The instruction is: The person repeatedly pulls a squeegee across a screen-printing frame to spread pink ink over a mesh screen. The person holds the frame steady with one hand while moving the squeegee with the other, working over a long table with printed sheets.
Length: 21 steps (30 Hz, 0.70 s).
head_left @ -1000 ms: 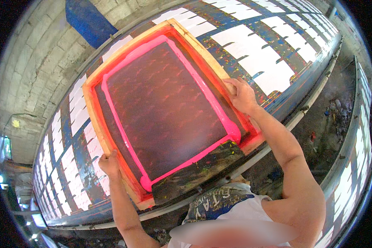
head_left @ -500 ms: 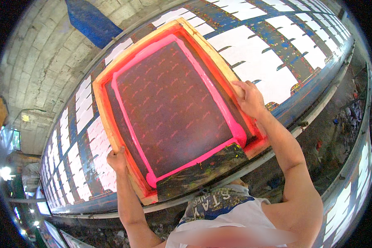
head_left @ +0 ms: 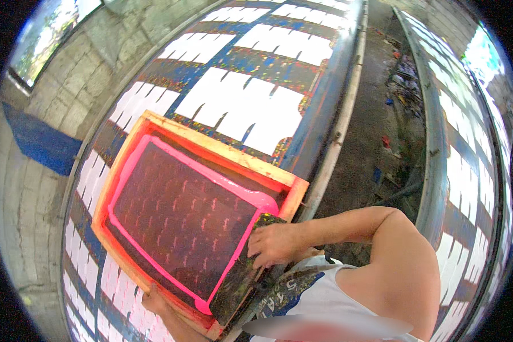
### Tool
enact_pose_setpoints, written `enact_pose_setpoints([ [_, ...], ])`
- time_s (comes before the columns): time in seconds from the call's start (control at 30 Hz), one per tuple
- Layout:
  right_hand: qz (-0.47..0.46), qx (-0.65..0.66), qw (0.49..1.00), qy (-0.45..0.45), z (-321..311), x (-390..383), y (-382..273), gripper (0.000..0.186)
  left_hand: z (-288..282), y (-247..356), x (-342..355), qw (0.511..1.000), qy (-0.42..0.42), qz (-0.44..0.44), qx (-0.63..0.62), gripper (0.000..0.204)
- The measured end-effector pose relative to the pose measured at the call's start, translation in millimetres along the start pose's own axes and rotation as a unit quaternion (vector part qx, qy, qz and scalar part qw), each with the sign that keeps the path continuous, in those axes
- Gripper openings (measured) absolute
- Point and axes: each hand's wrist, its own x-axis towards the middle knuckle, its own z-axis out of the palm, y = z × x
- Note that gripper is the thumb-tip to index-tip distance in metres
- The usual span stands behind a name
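A wooden screen-printing frame (head_left: 228, 147) lies at an angle across a long printing table. Its dark mesh (head_left: 176, 219) bears rows of small reddish marks, ringed by bright pink ink (head_left: 195, 164) that pools thickest at the near right corner. Along the near end rests a dark, paint-stained squeegee (head_left: 231, 289). My right hand (head_left: 276, 244) lies over its upper part, fingers curled around the board. At the left rail my left hand (head_left: 155, 303) is closed on the wood, its fingertips hidden beneath the frame.
White cut sheets (head_left: 245, 108) lie in rows along the table (head_left: 319, 142), some at the near left carrying pink prints. A pale rail (head_left: 347, 102) edges it. A littered aisle (head_left: 382, 137) separates a second table of sheets (head_left: 461, 171) at right. A block wall stands left.
The frame has turned and shifted left, lower in view, as my view swung right along the table. My right hand has left the frame's right rail for the squeegee; my left keeps its hold.
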Motion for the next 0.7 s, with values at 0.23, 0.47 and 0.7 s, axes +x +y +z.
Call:
enact_pose_setpoints([
  [0.23,0.062,-0.213,0.975,0.014,21.8,35.6,-34.6,0.036,4.9,10.9,1.7,0.997,0.032,0.017,0.072,0.054],
  [0.47,0.135,-0.200,0.952,-0.188,32.9,114.2,-46.4,0.014,16.9,7.5,2.6,0.986,0.059,0.145,-0.064,0.049],
  [0.7,0.183,-0.133,0.952,-0.207,18.7,93.5,-65.5,0.042,32.0,2.6,3.5,0.927,0.105,0.300,0.196,0.030],
])
